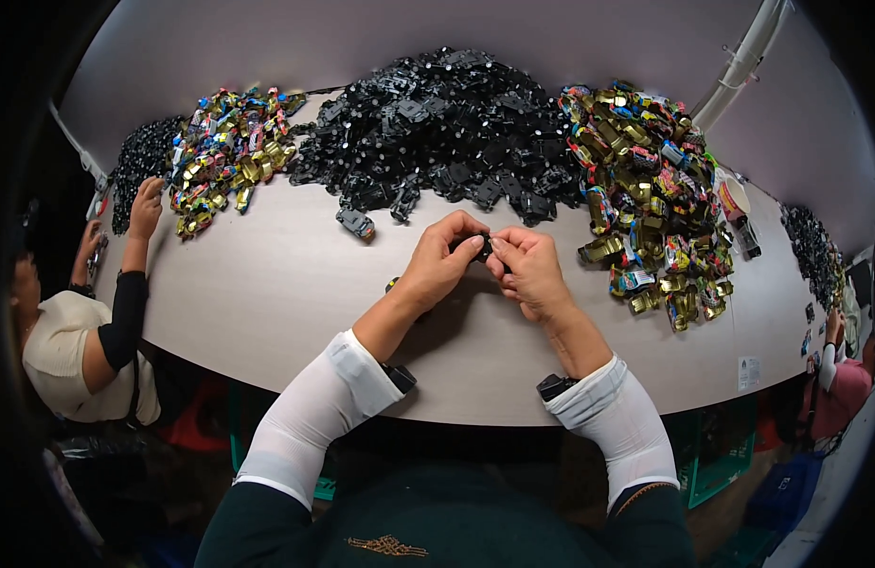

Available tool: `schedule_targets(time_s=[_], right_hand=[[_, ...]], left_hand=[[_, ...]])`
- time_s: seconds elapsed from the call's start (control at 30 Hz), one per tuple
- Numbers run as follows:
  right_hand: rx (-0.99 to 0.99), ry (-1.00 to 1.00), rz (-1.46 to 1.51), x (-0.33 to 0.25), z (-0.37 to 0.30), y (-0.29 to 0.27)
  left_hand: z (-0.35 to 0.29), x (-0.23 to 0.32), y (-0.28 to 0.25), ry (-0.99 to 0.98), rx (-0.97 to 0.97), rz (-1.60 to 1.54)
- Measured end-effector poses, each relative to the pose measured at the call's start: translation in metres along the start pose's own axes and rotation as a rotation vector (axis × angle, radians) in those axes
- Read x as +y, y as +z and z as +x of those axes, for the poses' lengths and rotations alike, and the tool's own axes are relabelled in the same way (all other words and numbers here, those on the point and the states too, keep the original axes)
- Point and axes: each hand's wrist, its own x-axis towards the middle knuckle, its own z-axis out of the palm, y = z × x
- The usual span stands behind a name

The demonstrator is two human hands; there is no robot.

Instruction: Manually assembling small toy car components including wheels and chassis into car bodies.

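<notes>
Now both hands, left (437, 263) & right (532, 270), fingertips pinching small black part (483, 246) btwn them.

Black parts pile (447, 123), gold multicoloured shells (651, 189)

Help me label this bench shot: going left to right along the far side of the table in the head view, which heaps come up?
Small black heap → small colourful shiny heap → big black parts heap → large colourful shiny heap → dark heap at the right edge.
</notes>
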Motion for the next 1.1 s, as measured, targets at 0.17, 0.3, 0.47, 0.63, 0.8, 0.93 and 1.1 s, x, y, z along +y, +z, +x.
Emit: schedule_targets(time_s=[0.17, 0.3, 0.47, 0.63, 0.8, 0.93, 1.1], right_hand=[[0.031, -0.044, -0.147, 0.002, 0.000, 0.001], [0.033, -0.286, -0.453, 0.018, 0.009, -0.005], [0.073, -0.337, -0.623, 0.029, 0.017, -0.009], [0.322, -0.524, -1.138, -0.002, -0.003, -0.005], [0.631, -0.250, -1.804, -0.046, -0.012, -0.057], [0.587, -0.179, -1.872, -0.043, -0.017, -0.085], [0.589, -0.075, -1.835, -0.036, -0.003, -0.085]], left_hand=[[0.004, -0.015, -0.002, 0.107, 0.012, 0.066], [0.002, -0.015, -0.003, 0.119, 0.030, 0.237], [-0.001, 0.007, 0.000, 0.147, 0.045, 0.486], [-0.008, 0.029, -0.038, 0.074, 0.168, 1.033], [-0.003, 0.041, -0.057, -0.108, 0.049, 1.049], [0.017, 0.030, -0.064, 0.034, 0.319, 1.194], [0.038, 0.006, -0.079, 0.183, 0.382, 1.284]])
